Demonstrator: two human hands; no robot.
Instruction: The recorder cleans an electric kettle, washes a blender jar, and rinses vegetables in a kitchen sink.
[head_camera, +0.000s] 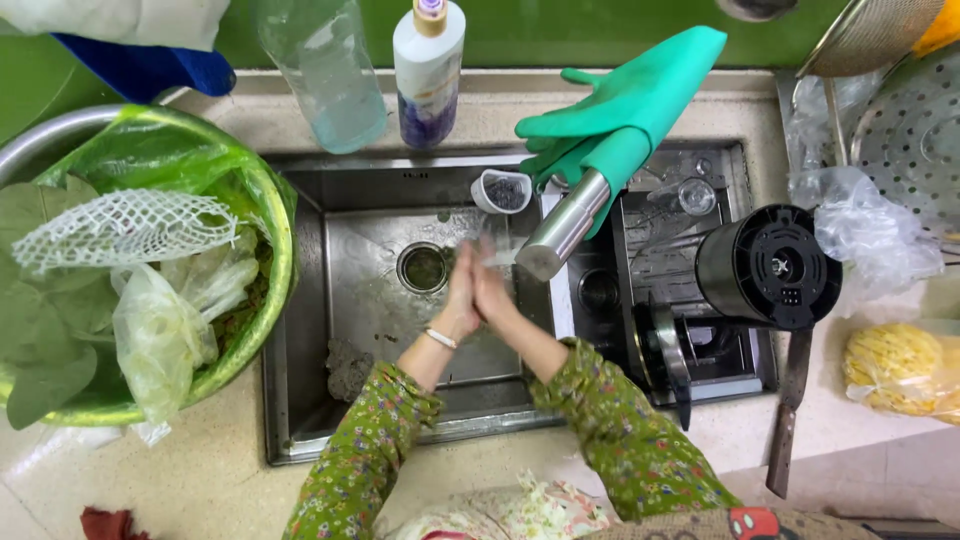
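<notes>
My left hand (461, 293) and my right hand (492, 291) are pressed palm to palm over the steel sink (300, 330), just under the mouth of the steel tap (562, 229). Water runs from the tap onto the fingers. Neither hand holds anything. A bracelet sits on my left wrist. Both arms wear green flowered sleeves. The sink drain (424, 267) lies just left of the hands.
A pair of green rubber gloves (620, 110) drapes over the tap. A green-lined basin (150, 260) of scraps and bags sits on the left. A clear bottle (322, 70) and a white soap bottle (428, 70) stand behind the sink. A black blender base (770, 265) and a knife (787, 410) lie on the right.
</notes>
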